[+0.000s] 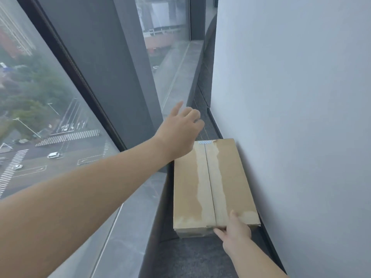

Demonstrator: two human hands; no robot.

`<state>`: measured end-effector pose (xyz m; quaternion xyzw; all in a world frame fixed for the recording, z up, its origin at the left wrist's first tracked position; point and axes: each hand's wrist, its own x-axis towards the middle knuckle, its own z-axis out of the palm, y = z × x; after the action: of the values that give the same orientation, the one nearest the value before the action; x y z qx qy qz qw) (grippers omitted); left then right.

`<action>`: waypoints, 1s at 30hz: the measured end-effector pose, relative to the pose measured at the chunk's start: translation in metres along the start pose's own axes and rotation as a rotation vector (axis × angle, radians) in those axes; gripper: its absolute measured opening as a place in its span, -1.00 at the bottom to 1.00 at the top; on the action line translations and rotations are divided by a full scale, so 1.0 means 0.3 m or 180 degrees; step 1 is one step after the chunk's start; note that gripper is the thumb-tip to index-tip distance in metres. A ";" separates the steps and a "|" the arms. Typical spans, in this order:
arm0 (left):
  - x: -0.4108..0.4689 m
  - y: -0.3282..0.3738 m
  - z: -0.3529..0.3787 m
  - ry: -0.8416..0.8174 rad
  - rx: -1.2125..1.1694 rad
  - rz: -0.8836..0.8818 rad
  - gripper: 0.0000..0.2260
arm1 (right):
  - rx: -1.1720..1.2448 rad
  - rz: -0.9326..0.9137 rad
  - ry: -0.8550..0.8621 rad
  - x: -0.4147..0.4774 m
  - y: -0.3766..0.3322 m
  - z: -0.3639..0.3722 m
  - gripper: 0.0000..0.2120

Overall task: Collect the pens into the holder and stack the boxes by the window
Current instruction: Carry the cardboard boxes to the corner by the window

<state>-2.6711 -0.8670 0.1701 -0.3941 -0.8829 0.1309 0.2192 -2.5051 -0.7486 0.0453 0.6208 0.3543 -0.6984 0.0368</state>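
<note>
A long brown cardboard box [212, 185], taped down its middle seam, lies on the dark carpet between the window sill and the white wall. My right hand [235, 230] rests on the box's near end, thumb on top and fingers against the front face. My left hand [180, 131] hovers above the box's far left corner with fingers loosely spread, holding nothing. No pens or holder are in view.
A grey stone window sill [128, 227] runs along the left under tall glass panes [50, 117]. A white wall [301, 117] closes the right side. A narrow strip of dark carpet [190, 255] lies in front of the box.
</note>
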 end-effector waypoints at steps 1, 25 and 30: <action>-0.014 -0.031 -0.015 -0.0171 0.0100 -0.0113 -0.79 | -0.0027 -0.0006 -0.0018 -0.007 -0.010 0.017 -0.57; -0.155 0.069 -0.413 -0.2321 -0.2446 -0.1793 -0.55 | -0.1197 -0.0277 -0.0595 -0.518 -0.262 -0.131 -0.60; -0.116 0.087 -0.991 -0.2537 -0.3350 -0.2835 -0.48 | -0.1789 -0.0879 -0.0430 -1.075 -0.489 -0.388 -0.68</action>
<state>-2.4880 -0.8589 0.4084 0.0205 -0.9153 -0.2721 -0.2964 -2.4064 -0.7016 0.4019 0.4846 0.6110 -0.6112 0.1351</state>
